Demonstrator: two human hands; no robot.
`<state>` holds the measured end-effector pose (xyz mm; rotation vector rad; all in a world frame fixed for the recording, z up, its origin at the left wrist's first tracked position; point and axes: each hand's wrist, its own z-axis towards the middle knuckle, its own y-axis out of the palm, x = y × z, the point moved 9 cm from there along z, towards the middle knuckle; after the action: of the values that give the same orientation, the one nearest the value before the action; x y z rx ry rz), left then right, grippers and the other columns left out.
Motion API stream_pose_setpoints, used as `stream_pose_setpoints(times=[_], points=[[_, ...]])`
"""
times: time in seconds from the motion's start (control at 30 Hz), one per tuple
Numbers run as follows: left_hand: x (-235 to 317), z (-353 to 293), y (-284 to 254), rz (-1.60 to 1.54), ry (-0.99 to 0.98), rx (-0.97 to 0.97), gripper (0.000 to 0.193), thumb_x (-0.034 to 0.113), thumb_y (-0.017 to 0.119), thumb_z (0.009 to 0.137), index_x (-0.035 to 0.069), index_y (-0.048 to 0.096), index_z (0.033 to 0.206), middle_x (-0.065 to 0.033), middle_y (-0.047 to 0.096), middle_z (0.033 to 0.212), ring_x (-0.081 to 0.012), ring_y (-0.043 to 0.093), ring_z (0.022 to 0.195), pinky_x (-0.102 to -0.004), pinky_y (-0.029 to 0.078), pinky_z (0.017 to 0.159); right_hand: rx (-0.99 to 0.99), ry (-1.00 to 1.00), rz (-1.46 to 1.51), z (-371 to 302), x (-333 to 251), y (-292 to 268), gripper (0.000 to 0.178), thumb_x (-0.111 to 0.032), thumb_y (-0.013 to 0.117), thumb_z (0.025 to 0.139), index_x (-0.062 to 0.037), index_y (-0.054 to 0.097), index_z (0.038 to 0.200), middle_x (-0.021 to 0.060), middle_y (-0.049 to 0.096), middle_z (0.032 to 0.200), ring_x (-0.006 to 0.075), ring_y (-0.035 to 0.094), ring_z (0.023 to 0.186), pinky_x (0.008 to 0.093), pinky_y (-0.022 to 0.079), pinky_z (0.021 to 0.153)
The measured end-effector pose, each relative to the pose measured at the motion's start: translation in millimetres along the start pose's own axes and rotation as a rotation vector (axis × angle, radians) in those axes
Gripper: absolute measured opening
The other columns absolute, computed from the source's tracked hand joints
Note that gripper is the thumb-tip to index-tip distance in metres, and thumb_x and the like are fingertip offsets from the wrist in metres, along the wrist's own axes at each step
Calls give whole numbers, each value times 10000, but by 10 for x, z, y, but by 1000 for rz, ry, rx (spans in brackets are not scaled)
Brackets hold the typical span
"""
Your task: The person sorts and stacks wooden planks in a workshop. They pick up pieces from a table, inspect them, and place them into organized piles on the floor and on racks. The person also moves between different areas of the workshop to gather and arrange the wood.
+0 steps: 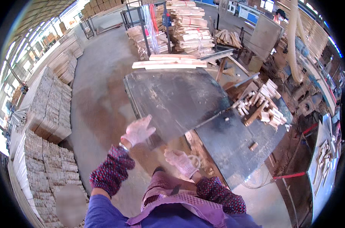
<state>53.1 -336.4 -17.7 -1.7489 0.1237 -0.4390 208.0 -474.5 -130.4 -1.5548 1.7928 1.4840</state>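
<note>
My left hand (138, 131), in a pale knitted glove, is beside the left edge of a dark flat worktable (176, 100). Its fingers are stretched and apart, with nothing in them. In a matching glove, my right hand (179, 162) hangs in front of the table, near a round handwheel (195, 161). Its fingers look loosely extended, and I see nothing held. Several pale boards (168, 62) lie along the table's far edge. On the right, a second dark tabletop (229, 148) carries a heap of short wood offcuts (269, 106) and a small loose block (253, 146).
Tall stacks of wood strips (47, 102) line the left side. Behind the table stands a rack with piled boards (191, 28). A ribbed hose (293, 45) hangs at the right, above machinery. A panel with wood scraps (324, 159) stands far right. Concrete floor (100, 68) runs along the left.
</note>
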Motion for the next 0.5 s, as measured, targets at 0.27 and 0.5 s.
stream_pose_setpoints(times=[0.27,0.5], points=[[-1688,2674,-920,478,-4,136,767,423,593,829,46,362,1456,-138,463,1421,-299,424,1331,-450,333,1071,207,-97,149,1483,-844,325,373,-218,633,966,17,597,1253,81,664,1165,160,634,1054,294,512,956],[-2597,4401,-812,585,73,126,804,335,694,708,58,411,1408,-129,502,1356,-274,434,1290,-437,365,1013,419,-55,244,2641,-1057,368,393,-270,650,956,7,612,1234,56,671,1113,148,640,968,274,520,843]])
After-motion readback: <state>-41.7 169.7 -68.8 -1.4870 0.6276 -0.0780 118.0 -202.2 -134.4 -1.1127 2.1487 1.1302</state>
